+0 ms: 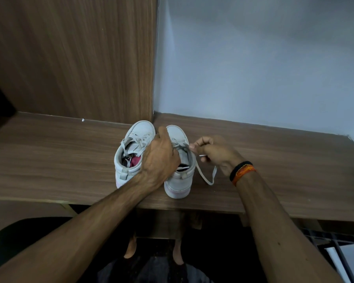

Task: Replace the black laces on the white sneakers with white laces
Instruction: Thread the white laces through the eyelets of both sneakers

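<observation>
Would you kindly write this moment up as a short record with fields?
surface: wooden desk
left sneaker: white laces in, loose at the top
right sneaker: being laced
left hand: rests over the right sneaker's collar; grip hidden
right hand: pinches the white lace, which loops down onto the desk
right wrist: black and orange bands

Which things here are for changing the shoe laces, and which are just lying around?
For the job:
- left sneaker
- right sneaker, held by the left hand
- white lace, pinched by the right hand

Just lying about:
- white scrap on the wooden shelf
- wristbands
</observation>
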